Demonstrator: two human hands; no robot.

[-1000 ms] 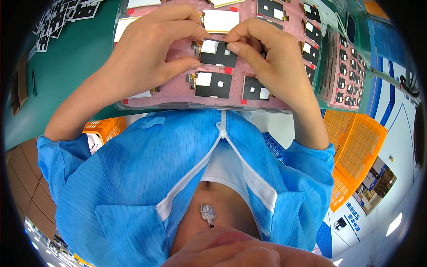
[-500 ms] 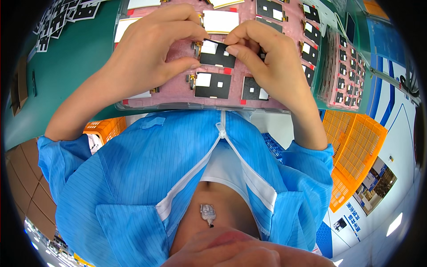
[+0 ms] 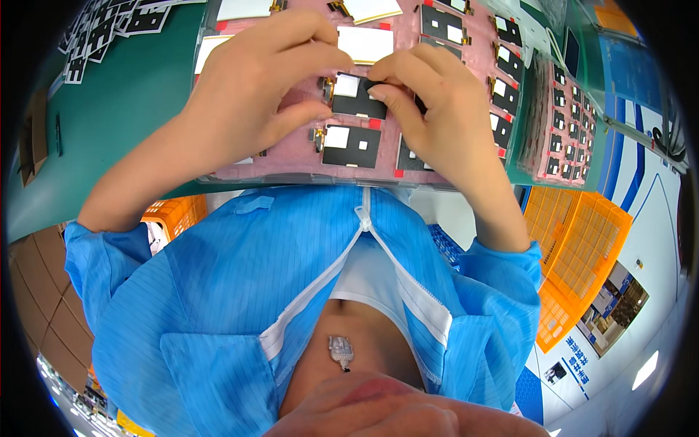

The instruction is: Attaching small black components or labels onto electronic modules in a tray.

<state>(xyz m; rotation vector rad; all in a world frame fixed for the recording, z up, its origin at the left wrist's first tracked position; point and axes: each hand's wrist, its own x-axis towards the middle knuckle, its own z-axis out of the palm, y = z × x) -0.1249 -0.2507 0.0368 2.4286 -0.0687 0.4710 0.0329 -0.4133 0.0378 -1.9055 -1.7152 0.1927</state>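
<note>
A flat black display panel [image 3: 357, 106] with a white patch and a gold flex cable lies on a pink foam tray [image 3: 290, 162]. My left hand [image 3: 258, 87] curves around its cable end, forefinger by the upper edge and thumb by the lower corner, with a gap between them. At the other end, the thumb and forefinger of my right hand [image 3: 440, 102] close together on the panel's upper right corner. They cover part of it, so their exact grip is partly hidden. Just below lies a similar panel [image 3: 352, 154]; above is a white-faced panel [image 3: 364, 45].
More panels lie in rows across the tray. Stacked trays of small panels [image 3: 561, 120] stand at the right. Black-and-white cut sheets [image 3: 95, 36] and a pen [image 3: 57, 133] lie on the green table [image 3: 109, 116] at left. An orange crate [image 3: 575, 247] stands lower right.
The tray and its panels sit slightly lower in view. My right thumb now covers the small white square on the panel that showed before. My left hand keeps its pose by the cable end.
</note>
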